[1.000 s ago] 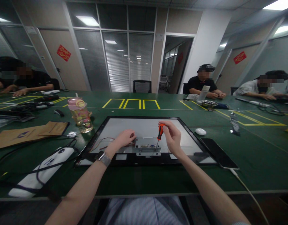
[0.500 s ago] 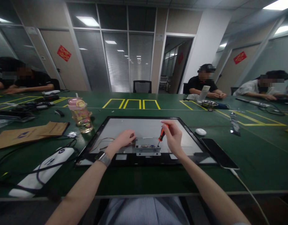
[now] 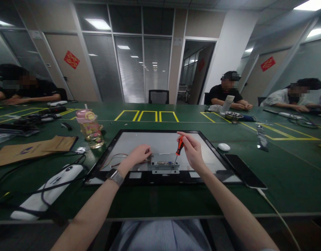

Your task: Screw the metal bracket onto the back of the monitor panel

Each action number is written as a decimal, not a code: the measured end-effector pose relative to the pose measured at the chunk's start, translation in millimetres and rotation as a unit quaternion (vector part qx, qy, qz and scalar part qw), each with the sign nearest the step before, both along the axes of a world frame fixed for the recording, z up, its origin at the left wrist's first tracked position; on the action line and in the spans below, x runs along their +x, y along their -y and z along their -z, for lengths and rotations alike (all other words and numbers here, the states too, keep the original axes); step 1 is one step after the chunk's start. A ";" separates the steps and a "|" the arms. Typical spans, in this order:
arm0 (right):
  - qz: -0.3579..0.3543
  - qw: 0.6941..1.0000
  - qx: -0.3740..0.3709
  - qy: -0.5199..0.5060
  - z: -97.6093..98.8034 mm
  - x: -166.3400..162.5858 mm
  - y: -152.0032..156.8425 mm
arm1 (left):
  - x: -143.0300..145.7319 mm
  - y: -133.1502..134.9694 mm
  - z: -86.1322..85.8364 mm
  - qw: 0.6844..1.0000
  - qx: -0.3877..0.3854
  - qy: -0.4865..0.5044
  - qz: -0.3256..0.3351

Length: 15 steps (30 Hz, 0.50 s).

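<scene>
A flat display panel point(image 3: 160, 141) with a black frame lies before me, and a metal bracket point(image 3: 164, 167) with a small circuit board point(image 3: 164, 162) sits at its near side. My right hand point(image 3: 193, 151) is closed around the orange-and-black handle of a screwdriver point(image 3: 180, 145). The thin shaft slants down, its tip at the right part of the bracket. My left hand point(image 3: 139, 154), with a watch point(image 3: 115, 176) on its wrist, has curled fingers at the bracket's left edge; what they grip is hidden. Thin wires point(image 3: 115, 157) run across the panel beside this hand.
Left of the panel stand a pink-lidded bottle point(image 3: 89, 129), brown paper bags point(image 3: 29, 150) and a white power strip point(image 3: 49, 191) with black cables. On the right lie a white case point(image 3: 223, 147) and a phone point(image 3: 245, 170) on a cable. Several people sit across the green table point(image 3: 150, 202).
My right hand's fingers have shifted a little on the screwdriver handle, with the index finger now reaching further left above it. My left hand stays at the bracket's left edge.
</scene>
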State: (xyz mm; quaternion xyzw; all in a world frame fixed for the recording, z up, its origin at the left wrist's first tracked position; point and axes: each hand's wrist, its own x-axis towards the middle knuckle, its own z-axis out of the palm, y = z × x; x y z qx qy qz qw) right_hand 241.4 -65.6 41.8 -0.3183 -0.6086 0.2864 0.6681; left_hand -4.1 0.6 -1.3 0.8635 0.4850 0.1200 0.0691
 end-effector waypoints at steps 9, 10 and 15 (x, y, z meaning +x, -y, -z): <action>-0.013 1.000 0.020 0.020 1.9 0.0 0.6 | -0.2 -0.1 -0.1 1.000 0.003 -0.002 0.005; -0.020 0.999 0.017 0.025 1.0 -0.2 1.6 | 0.0 -0.1 -0.1 1.000 0.004 -0.003 0.005; -0.056 0.998 0.025 0.021 -2.0 -0.7 3.4 | 0.1 -0.8 1.6 1.000 0.005 -0.006 -0.002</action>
